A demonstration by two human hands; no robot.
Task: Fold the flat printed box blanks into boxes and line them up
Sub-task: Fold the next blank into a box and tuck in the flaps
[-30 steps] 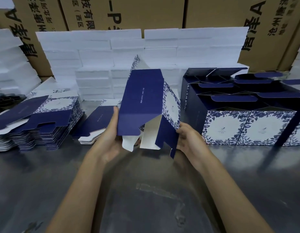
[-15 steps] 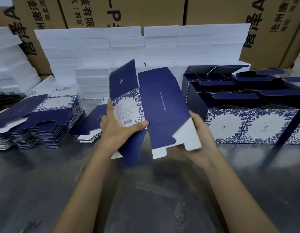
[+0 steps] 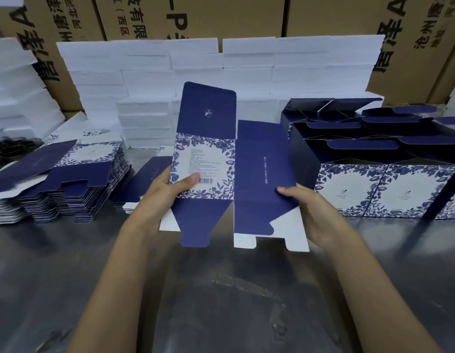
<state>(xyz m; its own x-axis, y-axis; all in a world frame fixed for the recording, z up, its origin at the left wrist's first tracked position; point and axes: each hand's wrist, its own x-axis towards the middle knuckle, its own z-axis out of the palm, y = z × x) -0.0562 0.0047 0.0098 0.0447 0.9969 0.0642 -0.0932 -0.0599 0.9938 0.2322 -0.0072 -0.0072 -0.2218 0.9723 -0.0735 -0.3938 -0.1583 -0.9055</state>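
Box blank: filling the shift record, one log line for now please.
box blank held above table | left hand grips | right hand grips | unfolded

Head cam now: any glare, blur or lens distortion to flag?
Head view: soft glare streaks on the grey table; wide-angle bowing tilts the cartons at the edges; white foam stack nearly blown out; held blank fairly sharp, its small print unreadable.

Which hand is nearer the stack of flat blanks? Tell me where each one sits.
Left. The left hand grips the held blank on the side facing the stack of flat blanks; the right hand holds the blank's far edge, beside the folded boxes.
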